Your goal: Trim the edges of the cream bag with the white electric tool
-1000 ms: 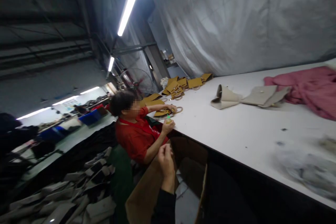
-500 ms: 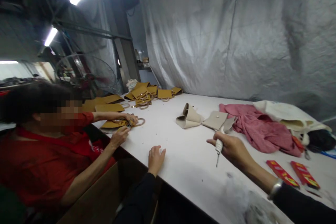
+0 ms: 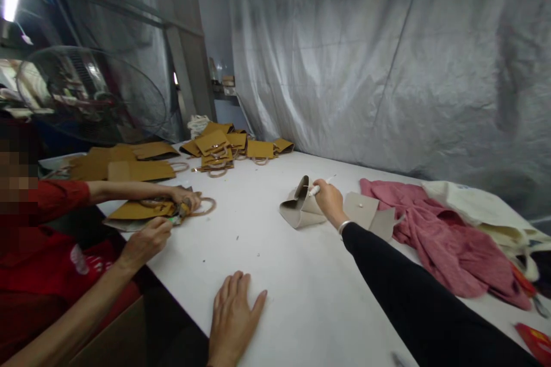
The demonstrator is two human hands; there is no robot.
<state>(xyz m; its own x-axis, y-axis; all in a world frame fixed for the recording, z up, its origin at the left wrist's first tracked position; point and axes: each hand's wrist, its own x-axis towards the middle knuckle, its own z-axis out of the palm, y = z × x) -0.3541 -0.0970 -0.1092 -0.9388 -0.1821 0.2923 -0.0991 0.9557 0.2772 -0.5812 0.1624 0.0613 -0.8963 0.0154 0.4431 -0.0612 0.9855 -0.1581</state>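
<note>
My left hand (image 3: 233,315) lies on the white table (image 3: 284,292), fingers stretched out and thumb apart, holding nothing. Farther off, my right hand (image 3: 330,202) is closed around a white-handled awl (image 3: 315,190), with a thin shaft showing past the fingers. That hand is at the right side of a beige folded bag piece (image 3: 297,215), which stands with its opening towards me. I cannot tell whether the fingers also touch the piece. A flat beige bag (image 3: 360,210) with a small round stud lies just right of my right hand, partly hidden by my sleeve.
To the left, a co-worker's hands (image 3: 148,241) work on a mustard bag (image 3: 142,210) with a looped handle. Several mustard bags (image 3: 215,146) are piled at the back left. A pink cloth (image 3: 430,229) and a cream cloth bag (image 3: 482,200) lie right. A red packet (image 3: 536,341) shows lower right.
My right hand has moved forward and left with the awl, up to the beige folded piece. My left hand now lies flatter on the table. The view has shifted to the right.
</note>
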